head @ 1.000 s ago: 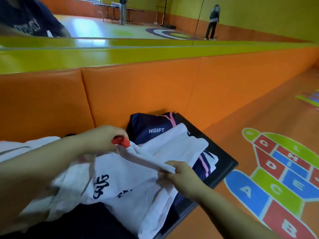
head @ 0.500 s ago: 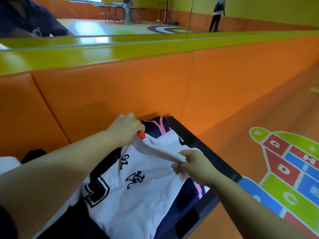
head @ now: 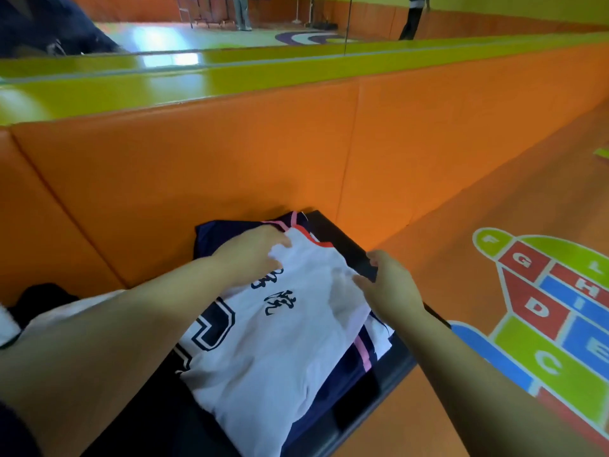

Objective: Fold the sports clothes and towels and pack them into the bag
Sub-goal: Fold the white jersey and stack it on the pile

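white jersey (head: pixel 280 357): we see it lying flat on top of the pile, white w/ dark characters on the chest, a large dark-outlined numeral at its left side and a red trim at the far edge.
Where it is: on the black worktop (head: pixel 346 242), laid over a navy garment (head: pixel 227 229) that sticks out beyond it at the far end and on the right; that one has pink and white stripes.
left hand (head: pixel 250 258): fingers stretched out flat, palm down, pressing the jersey's far-left part near the red trim; holds nothing.
right hand (head: pixel 392 288): at the jersey's right edge, fingertips touching the cloth, thumb raised and apart from them; we see dark worktop btw thumb and fingers, so it's spread loose and grips nothing.
Left of the pile: a dark cloth (head: pixel 36 298) and a bit of white cloth (head: pixel 6 324), both partly hidden behind the left forearm; we can't tell what they are.
Behind: orange padded wall (head: pixel 230 159) right against the worktop, w/ a yellow-green band (head: pixel 230 77) on top.
Above that: a mirror (head: pixel 230 24) showing a hall floor and standing figures, small and blurred.
Right: orange floor (head: pixel 461 258) w/ a coloured hopscotch grid (head: pixel 543 308) marked w/ letters.
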